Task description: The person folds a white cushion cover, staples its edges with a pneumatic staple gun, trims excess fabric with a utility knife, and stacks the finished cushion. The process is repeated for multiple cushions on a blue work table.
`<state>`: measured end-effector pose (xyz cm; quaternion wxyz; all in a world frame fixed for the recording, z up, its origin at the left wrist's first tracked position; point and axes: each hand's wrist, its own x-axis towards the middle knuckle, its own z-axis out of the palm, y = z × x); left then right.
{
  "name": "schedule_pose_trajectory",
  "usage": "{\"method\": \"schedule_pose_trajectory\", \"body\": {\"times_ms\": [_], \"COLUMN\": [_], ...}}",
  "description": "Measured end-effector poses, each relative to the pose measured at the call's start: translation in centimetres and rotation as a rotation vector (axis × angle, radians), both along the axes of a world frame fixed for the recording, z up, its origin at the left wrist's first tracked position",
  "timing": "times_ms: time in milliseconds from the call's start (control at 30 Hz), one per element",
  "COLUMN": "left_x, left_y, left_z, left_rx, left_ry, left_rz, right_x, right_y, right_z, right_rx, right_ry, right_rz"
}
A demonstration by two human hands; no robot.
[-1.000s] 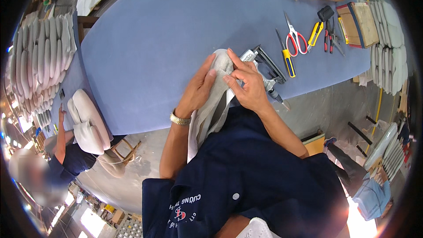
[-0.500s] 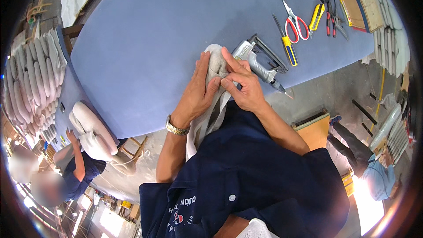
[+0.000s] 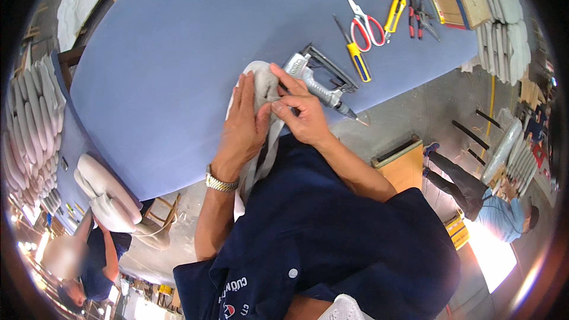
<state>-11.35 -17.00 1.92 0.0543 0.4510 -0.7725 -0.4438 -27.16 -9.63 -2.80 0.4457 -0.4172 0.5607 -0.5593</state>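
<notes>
A padded piece covered in light grey fabric (image 3: 259,73) stands over the near edge of the blue-covered table, its lower end close to my dark shirt. My left hand (image 3: 239,130) grips it along the left side, fingers together and thumb across the open face. On its right edge, my right hand (image 3: 304,120) pinches the fabric between thumb and fingers, the index finger reaching up the rim. A loose strip of fabric (image 3: 269,151) hangs below the hands. Just right of my right hand lies a silver staple gun (image 3: 320,80) with its hose fitting toward the table edge.
Beyond the staple gun lie a yellow-handled screwdriver (image 3: 358,62), red-handled scissors (image 3: 368,31), a yellow utility knife (image 3: 395,15) and pliers (image 3: 415,21). Stacked grey padded pieces (image 3: 35,118) stand at the left, others at the right. Co-workers are at far left and right.
The whole view has shifted, so table and tools appear further left. My hands keep their hold on the padded piece, which shows slightly more of its open face.
</notes>
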Motion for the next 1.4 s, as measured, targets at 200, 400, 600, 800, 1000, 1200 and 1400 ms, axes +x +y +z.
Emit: {"method": "schedule_pose_trajectory", "body": {"times_ms": [200, 400, 600, 800, 1000, 1200, 1400], "left_x": [-1.6, -2.5, -2.5, -2.7, -2.9, -2.7, -2.6], "left_y": [1.2, 2.6, 3.3, 3.4, 3.6, 3.5, 3.3], "left_z": [0.1, -0.1, -0.4, -0.2, 0.0, -0.2, -0.5], "left_rx": [-0.151, -0.267, -0.322, -0.328, -0.343, -0.326, -0.298], "left_ry": [-0.145, -0.213, -0.236, -0.278, -0.286, -0.249, -0.223], "left_rz": [0.035, 0.053, 0.051, 0.082, 0.068, 0.078, 0.069], "right_x": [-2.3, -4.9, -6.2, -10.4, -9.2, -7.4, -7.0], "right_y": [0.4, 3.4, 2.2, 2.0, 4.7, 4.1, 3.7], "right_z": [-0.4, -5.3, -8.2, 0.9, 7.1, 6.4, 5.9], "right_rx": [0.036, 0.391, 0.379, 0.462, 0.306, 0.114, 0.239], "right_ry": [-0.121, 0.786, 0.805, 0.473, 0.105, 0.259, 0.139], "right_rz": [0.002, -0.023, 0.055, -0.047, 0.069, 0.291, 0.281]}}
